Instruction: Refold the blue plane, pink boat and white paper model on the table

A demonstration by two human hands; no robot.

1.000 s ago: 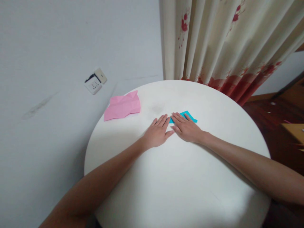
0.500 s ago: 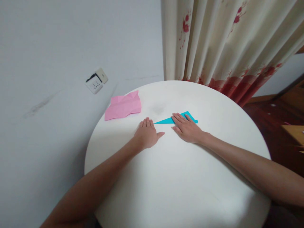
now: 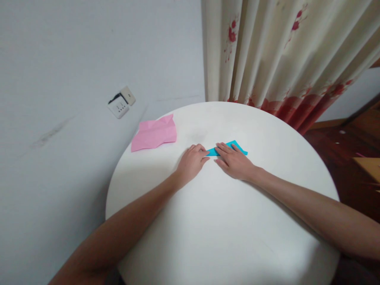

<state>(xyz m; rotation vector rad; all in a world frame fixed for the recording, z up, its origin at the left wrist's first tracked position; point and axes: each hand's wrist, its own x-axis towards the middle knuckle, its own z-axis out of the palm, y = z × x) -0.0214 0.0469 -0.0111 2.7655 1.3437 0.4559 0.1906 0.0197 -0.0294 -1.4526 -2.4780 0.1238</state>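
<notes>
1. While both arms reach in from the near edge, the round white table (image 3: 225,237) takes up most of the scene, standing against a grey wall (image 3: 74,59).
2. Behind the table's far edge hangs a cream curtain (image 3: 282,51) printed with red flowers.
3. Toward the table's far left edge lies a creased pink paper (image 3: 154,133), well apart from both hands.
4. Near the table's middle, the right hand (image 3: 234,160) rests palm down, fingers spread flat on a folded blue paper (image 3: 234,145).
5. Just left of it, the left hand (image 3: 192,162) curls its fingers, fingertips touching the blue paper's narrow left end.
6. Left of the table, a loose white wall socket (image 3: 121,103) hangs crooked.
</notes>
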